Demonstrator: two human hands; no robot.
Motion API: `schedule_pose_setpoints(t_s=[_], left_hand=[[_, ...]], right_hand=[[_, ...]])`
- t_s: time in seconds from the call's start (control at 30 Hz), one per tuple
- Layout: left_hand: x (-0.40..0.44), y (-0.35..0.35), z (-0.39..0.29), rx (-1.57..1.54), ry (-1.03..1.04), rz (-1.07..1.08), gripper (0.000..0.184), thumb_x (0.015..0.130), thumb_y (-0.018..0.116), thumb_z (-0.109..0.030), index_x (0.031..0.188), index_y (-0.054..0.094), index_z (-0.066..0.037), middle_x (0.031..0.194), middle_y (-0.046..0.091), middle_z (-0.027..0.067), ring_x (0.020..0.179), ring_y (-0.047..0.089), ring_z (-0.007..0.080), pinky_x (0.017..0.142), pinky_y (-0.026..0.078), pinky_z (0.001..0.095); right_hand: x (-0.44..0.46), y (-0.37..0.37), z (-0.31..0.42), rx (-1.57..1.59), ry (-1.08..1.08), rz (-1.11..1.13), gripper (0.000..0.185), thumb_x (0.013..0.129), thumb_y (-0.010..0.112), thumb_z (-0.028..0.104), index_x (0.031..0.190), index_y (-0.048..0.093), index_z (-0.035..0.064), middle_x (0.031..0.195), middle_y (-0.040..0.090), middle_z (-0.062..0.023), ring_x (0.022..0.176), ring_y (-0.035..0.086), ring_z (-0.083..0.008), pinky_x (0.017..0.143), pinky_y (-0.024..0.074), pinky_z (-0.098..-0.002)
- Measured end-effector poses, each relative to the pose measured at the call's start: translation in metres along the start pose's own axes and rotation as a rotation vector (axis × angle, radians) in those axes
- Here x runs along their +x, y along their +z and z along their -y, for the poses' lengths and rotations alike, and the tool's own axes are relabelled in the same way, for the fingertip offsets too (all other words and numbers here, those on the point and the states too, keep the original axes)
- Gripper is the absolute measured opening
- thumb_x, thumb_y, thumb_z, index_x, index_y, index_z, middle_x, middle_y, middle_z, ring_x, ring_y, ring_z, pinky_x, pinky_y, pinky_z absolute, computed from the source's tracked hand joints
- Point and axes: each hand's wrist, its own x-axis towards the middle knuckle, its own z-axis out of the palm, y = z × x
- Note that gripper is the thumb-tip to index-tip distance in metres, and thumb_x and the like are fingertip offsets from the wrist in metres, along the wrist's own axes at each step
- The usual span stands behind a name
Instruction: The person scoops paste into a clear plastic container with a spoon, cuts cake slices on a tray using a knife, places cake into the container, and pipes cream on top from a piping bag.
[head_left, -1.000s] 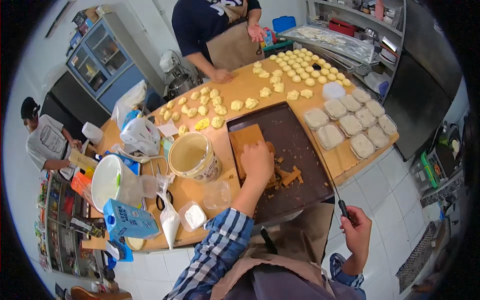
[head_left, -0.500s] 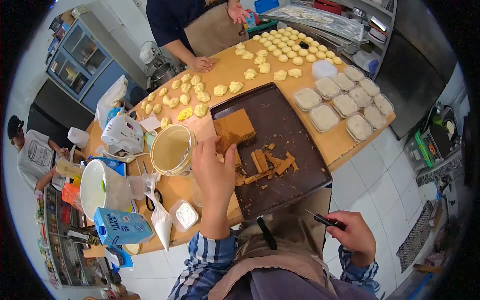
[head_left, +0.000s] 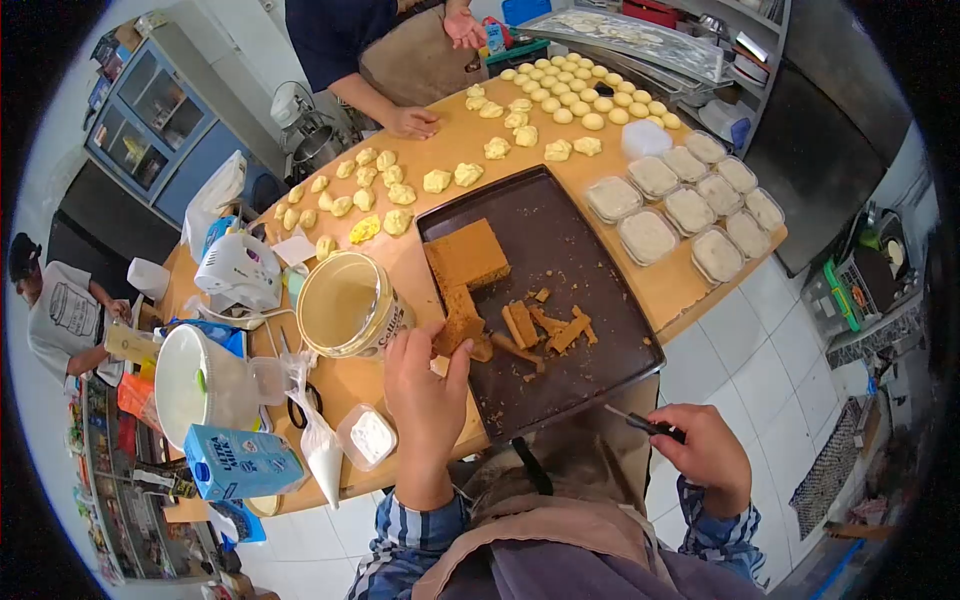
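My left hand pinches a piece of brown cake between thumb and fingers, over the left edge of a dark baking tray. Just beyond it, a larger block of brown cake sits in the tray's far left corner. Broken strips and crumbs of cake lie near the middle of the tray. In my right hand, a small knife is gripped by its black handle, off the tray's near right corner. Its thin blade points left.
Left of the tray stand an open tub, a milk carton, a piping bag, a white bucket and a hand mixer. Dough pieces and filled plastic boxes cover parts of the table. A person's hand rests across the table.
My left hand has drawn back toward me from the large cake block, with a cake piece in its fingers. My right hand still holds the knife in nearly the same place.
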Motion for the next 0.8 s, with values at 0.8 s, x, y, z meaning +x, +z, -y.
schedule_pose_setpoints(t_s=[0.8], left_hand=[[-0.01, 0.056, -0.028, -0.029, 0.146, 0.329, 0.028, 0.072, 0.069, -0.011, 0.096, 0.058, -0.002, 0.089, 0.057, 0.0148, 0.087, 0.053, 0.0325, 0.073, 0.044, 0.0392]], right_hand=[[0.008, 0.011, -0.023, 0.284, 0.207, -0.308, 0.023, 0.079, 0.057, 0.003, 0.102, 0.06, -0.0006, 0.084, 0.065, -0.0163, 0.066, 0.062, -0.0269, 0.063, 0.0496, -0.0334]])
